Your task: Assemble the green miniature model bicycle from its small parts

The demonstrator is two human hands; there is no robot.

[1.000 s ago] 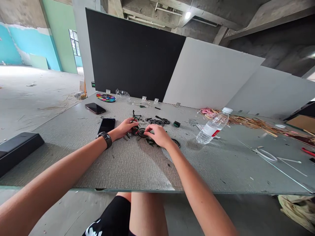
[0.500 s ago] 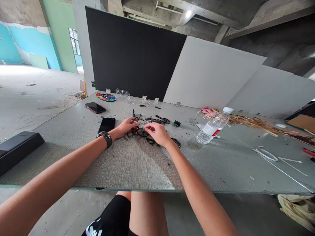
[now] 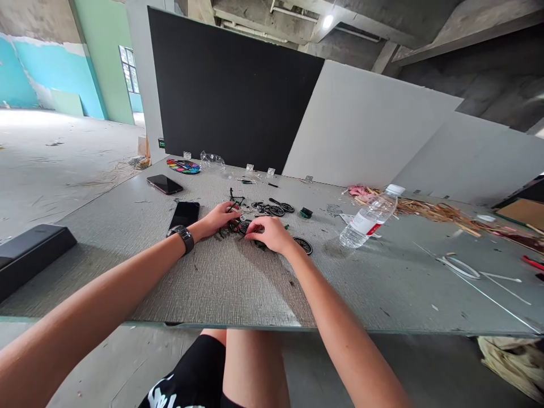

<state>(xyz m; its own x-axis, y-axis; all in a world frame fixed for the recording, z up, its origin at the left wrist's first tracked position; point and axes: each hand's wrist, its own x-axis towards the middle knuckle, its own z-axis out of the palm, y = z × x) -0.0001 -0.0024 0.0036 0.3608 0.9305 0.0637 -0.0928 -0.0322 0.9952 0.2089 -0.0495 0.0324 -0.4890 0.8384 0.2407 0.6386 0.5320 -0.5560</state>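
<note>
Head view, clock centre: the small black spoked bicycle model (image 3: pixel 242 226), seemingly plastic, on the grey textured tabletop (image 3: pixel 212 289) between our hands.
Our left hand (image 3: pixel 217 220): between nine and ten o'clock, fingers curled narrowly onto the model's far side.
Our right hand (image 3: pixel 274 232): three o'clock, thumb and fingertips close together at the wheel's edge; we cannot tell whether they grip anything.
Weight and feel: we judge it very light and fairly stiff, with thin spokes and bars that could bend or snap.
Best hold: we would pinch the hub or thicker frame, sparing the spokes; smooth rims may slip.
Spare parts: a loose black spoked wheel (image 3: pixel 303 245) lies between three and four o'clock; a thin black frame piece (image 3: pixel 237 199) is near twelve.
</note>
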